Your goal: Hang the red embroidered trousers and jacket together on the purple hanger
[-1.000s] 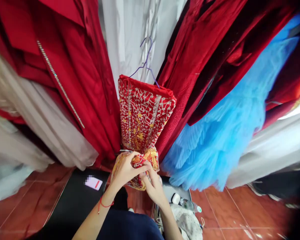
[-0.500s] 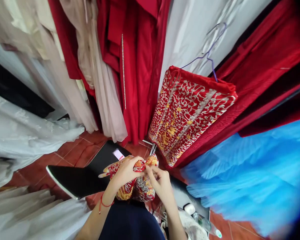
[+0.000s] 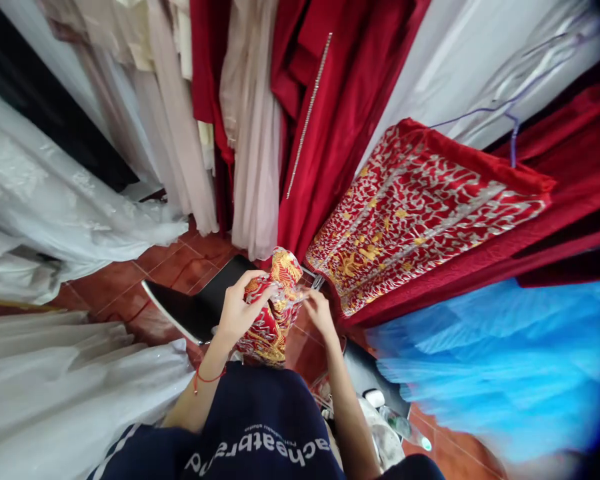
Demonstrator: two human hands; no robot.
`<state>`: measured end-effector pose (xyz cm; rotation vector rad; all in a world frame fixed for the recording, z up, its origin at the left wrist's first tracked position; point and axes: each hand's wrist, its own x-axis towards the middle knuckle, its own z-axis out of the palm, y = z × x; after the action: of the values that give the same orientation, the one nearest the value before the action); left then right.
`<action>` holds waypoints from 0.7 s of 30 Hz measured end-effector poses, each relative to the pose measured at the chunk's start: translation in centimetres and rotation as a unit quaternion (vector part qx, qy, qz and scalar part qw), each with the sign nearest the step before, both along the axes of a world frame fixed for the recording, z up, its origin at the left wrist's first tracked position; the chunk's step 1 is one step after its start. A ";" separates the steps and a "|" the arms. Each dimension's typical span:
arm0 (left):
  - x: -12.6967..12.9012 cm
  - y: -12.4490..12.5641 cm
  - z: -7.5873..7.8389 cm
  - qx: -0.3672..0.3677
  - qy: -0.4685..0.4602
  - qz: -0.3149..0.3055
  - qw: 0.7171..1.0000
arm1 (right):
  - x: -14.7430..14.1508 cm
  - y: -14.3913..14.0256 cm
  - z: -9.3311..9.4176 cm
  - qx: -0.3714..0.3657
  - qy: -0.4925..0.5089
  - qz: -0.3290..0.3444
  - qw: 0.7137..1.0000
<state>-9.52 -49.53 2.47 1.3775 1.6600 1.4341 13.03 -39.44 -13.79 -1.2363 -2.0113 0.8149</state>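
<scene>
L hand (image 3: 236, 312) gripping red-gold cloth bundle (image 3: 273, 313), R hand (image 3: 319, 313) — fingers pinching its edge

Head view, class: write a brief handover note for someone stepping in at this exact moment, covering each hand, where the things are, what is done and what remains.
Left hand: gripping the red-and-gold embroidered cloth.
Right hand: pinching the same cloth at its right edge.
Matching embroidered garment hangs on a purple hanger, between the red dress and the blue tulle skirt.
Done: cloth bunched in both hands.
Left: cloth not yet hung or set down.
</scene>
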 end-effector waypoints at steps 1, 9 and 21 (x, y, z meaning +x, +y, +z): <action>-1.0 -0.7 -0.1 0.006 -0.014 0.016 1.000 | -0.5 0.7 0.5 0.013 0.020 0.006 1.000; -8.8 -7.9 -4.8 -0.008 -0.183 0.027 0.983 | -6.0 6.5 10.6 0.085 0.153 0.137 0.975; -10.8 -11.4 -10.6 -0.128 -0.151 -0.134 0.971 | -16.0 10.2 22.8 -0.054 0.029 0.393 0.917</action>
<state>-20.36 -60.95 -8.14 1.1253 1.3497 1.1619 -2.98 -29.25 9.04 -0.3946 -2.4474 1.3206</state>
